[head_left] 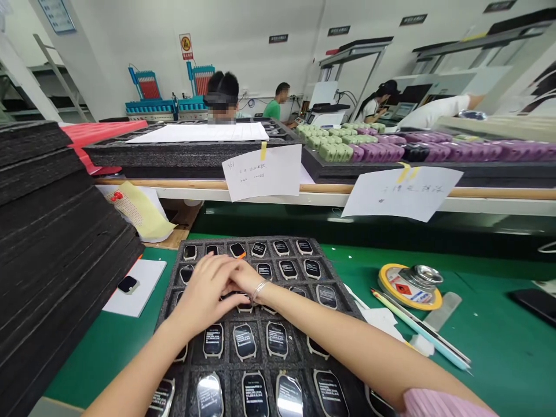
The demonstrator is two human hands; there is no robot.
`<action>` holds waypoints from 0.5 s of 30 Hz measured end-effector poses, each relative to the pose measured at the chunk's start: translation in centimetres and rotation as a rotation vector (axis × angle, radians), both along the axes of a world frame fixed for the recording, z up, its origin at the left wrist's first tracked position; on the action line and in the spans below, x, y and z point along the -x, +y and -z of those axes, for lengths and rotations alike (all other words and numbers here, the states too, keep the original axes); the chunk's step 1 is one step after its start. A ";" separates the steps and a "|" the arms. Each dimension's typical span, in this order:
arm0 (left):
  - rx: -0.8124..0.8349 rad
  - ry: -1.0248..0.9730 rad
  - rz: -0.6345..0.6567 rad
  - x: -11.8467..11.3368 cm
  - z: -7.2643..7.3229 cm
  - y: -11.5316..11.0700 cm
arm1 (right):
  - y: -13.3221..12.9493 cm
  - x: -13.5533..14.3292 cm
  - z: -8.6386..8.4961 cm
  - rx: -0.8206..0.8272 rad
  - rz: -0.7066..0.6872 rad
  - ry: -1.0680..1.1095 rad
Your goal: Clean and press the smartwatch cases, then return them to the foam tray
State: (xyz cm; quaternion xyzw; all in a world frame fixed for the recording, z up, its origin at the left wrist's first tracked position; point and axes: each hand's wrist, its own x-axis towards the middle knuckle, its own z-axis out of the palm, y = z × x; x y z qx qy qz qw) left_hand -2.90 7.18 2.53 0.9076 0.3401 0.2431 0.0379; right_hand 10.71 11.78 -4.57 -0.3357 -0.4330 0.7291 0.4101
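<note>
A black foam tray holds rows of smartwatch bodies without straps, many with lit screens of white text. My left hand is over the tray's left middle, fingers curled across my right hand and thumb below. My right hand, with a silver bangle at its wrist, reaches in from the right; its fingertips are mostly behind my left hand. The hands meet above the watches, and whatever lies between their fingers is hidden. Just beyond them is a watch with an orange edge. Below them, a watch sits in its slot.
Stacked black foam trays rise at the left, beside a watch on a white pad. At the right are a yellow-rimmed tin, pens and a phone-like black object. A shelf spans the back; people sit beyond.
</note>
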 end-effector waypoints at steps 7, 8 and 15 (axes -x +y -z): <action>0.136 0.041 -0.120 3.7 2.7 -1.4 | -0.4 -2.1 0.7 0.050 -0.040 0.112; 0.144 0.059 -0.122 3.8 3.2 -1.6 | -0.5 -2.3 0.7 0.050 -0.030 0.135; 0.178 0.119 -0.180 4.0 3.9 -1.9 | -0.7 -2.8 0.5 0.029 -0.013 0.212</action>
